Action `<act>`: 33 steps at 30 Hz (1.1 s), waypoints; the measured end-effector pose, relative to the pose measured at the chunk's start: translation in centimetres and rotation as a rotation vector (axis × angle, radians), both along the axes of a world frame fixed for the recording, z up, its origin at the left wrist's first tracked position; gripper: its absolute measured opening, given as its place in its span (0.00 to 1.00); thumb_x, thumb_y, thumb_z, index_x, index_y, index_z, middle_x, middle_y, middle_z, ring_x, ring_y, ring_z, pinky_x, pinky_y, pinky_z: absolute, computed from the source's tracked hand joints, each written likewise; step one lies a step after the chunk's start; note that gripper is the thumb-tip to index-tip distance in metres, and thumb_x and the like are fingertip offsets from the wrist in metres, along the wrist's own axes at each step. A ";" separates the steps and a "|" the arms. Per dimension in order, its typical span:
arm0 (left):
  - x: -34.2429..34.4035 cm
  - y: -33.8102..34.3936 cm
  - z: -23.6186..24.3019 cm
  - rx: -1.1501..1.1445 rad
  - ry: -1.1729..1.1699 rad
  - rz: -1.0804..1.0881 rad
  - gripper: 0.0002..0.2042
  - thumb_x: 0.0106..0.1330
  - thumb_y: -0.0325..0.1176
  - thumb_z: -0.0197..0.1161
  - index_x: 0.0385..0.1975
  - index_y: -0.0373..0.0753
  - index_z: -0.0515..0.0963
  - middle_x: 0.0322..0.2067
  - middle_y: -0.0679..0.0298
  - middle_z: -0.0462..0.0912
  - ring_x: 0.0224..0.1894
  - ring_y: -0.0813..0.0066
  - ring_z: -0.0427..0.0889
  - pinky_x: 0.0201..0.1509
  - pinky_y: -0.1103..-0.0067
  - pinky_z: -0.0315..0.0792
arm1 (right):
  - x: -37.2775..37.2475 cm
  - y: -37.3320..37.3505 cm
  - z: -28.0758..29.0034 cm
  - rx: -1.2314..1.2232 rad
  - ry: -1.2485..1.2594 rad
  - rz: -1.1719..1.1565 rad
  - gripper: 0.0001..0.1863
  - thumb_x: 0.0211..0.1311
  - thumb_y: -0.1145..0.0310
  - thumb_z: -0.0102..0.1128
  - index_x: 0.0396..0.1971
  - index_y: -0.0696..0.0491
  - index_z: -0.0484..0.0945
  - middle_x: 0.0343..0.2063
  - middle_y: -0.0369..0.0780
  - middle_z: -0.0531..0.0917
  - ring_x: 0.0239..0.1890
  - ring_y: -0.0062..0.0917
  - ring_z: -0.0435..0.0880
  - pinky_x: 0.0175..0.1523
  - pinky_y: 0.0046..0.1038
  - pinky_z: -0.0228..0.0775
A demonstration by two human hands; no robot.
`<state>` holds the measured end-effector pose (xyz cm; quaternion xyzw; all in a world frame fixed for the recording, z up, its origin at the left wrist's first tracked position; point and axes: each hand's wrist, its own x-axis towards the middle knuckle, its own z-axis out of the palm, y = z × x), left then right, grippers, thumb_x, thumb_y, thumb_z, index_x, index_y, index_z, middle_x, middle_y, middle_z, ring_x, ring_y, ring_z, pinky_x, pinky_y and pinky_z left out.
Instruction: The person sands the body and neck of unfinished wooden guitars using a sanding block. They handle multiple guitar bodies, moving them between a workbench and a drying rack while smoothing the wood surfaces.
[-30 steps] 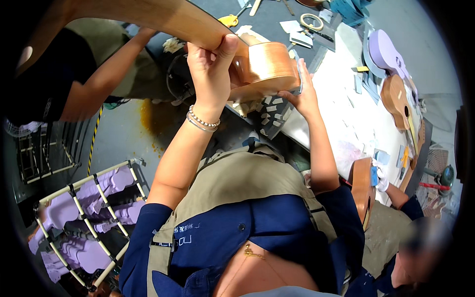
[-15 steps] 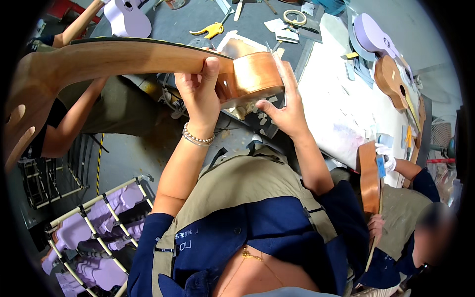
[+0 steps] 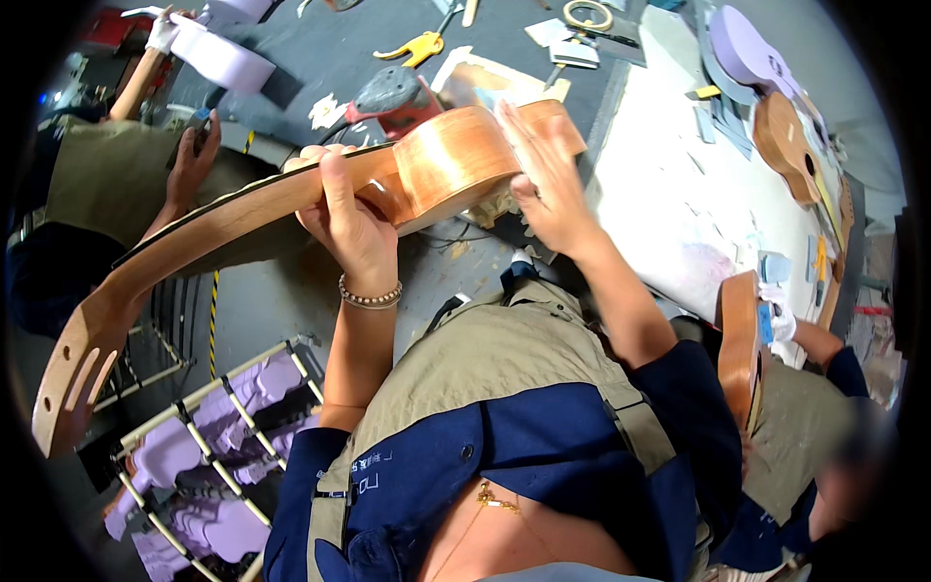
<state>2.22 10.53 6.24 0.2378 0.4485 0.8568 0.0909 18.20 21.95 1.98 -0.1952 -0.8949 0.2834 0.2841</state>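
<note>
My left hand point(image 3: 349, 215) grips the neck point(image 3: 223, 215) of a pale wooden ukulele near its heel; the slotted headstock point(image 3: 78, 388) reaches down to the lower left. The ukulele's glossy body point(image 3: 451, 155) is held above the bench edge. My right hand point(image 3: 548, 184), blurred, lies along the body's end with fingers extended, pressing what looks like a thin grey sheet, mostly hidden under the fingers. Behind the body are a red-and-grey power sander point(image 3: 388, 97) and scraps of pale paper.
Co-workers handle a lilac instrument point(image 3: 218, 58) at upper left and a wooden one point(image 3: 737, 349) at right. A dark bench point(image 3: 349, 48) holds a yellow air gun point(image 3: 419, 47) and tape. A white-covered surface point(image 3: 640, 175) carries instruments point(image 3: 786, 145). A rack point(image 3: 223, 388) of lilac bodies stands at lower left.
The ukulele's headstock has swung downward and its body has turned. My left hand has shifted left; my right hand has risen and moved slightly left along with the body.
</note>
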 end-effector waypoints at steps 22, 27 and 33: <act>-2.8 -8.6 -5.2 0.147 -0.470 0.109 0.07 0.47 0.33 0.57 0.15 0.42 0.67 0.22 0.68 0.68 0.31 0.74 0.70 0.45 0.75 0.68 | -1.1 4.8 -2.4 -0.167 -0.053 0.217 0.41 0.58 0.36 0.35 0.63 0.52 0.55 0.65 0.41 0.54 0.68 0.32 0.49 0.68 0.38 0.41; -3.4 -11.2 -7.7 0.182 -0.562 0.140 0.08 0.46 0.33 0.57 0.13 0.43 0.64 0.18 0.69 0.64 0.27 0.76 0.67 0.40 0.80 0.68 | -0.7 2.6 -12.3 -1.641 0.204 0.172 0.43 0.61 0.35 0.22 0.65 0.56 0.47 0.66 0.42 0.49 0.68 0.31 0.43 0.69 0.33 0.35; -1.7 -11.9 -7.3 0.077 -0.854 0.346 0.07 0.56 0.35 0.56 0.23 0.38 0.74 0.31 0.59 0.78 0.42 0.66 0.77 0.53 0.68 0.69 | -0.9 4.0 -11.8 -1.066 0.181 0.013 0.40 0.64 0.39 0.20 0.64 0.58 0.47 0.65 0.45 0.51 0.68 0.32 0.45 0.69 0.31 0.33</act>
